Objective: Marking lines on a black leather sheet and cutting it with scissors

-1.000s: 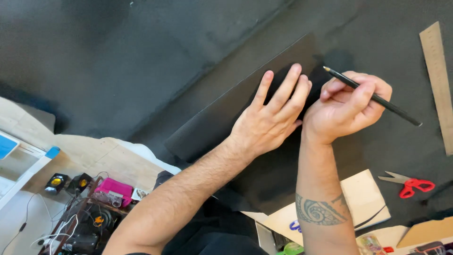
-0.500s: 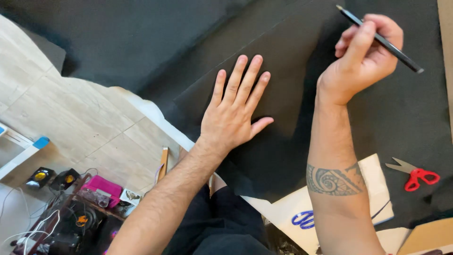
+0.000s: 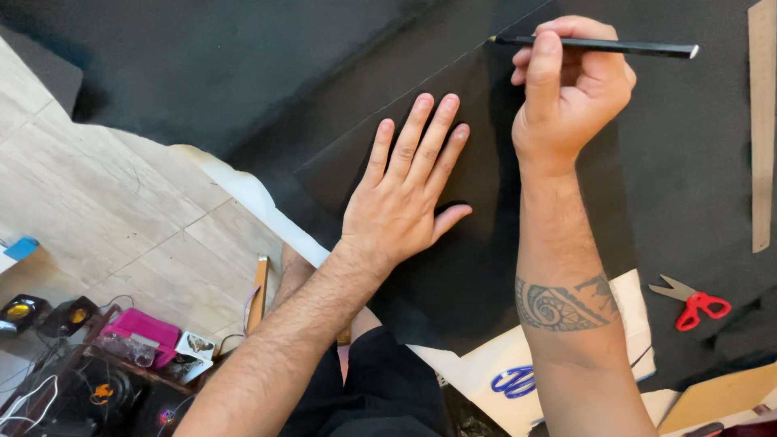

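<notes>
My left hand (image 3: 405, 190) lies flat, fingers spread, on a black sheet (image 3: 477, 170) laid over dark fabric. My right hand (image 3: 571, 89) is above and to the right of it, gripping a black pencil (image 3: 599, 46) that lies nearly level, its tip pointing left at the sheet's upper edge. A tattoo shows on my right forearm (image 3: 566, 303).
Red-handled scissors (image 3: 692, 303) lie at the right on the dark fabric. A long wooden ruler (image 3: 761, 121) runs down the right edge. White paper (image 3: 502, 372) and cardboard (image 3: 712, 400) sit near my knees. Pale floor (image 3: 105, 210), a pink box (image 3: 137, 332) and electronics are at lower left.
My left hand slid down and left across the black sheet. My right hand moved up and the pencil turned from slanted to nearly level. The camera view shifted.
</notes>
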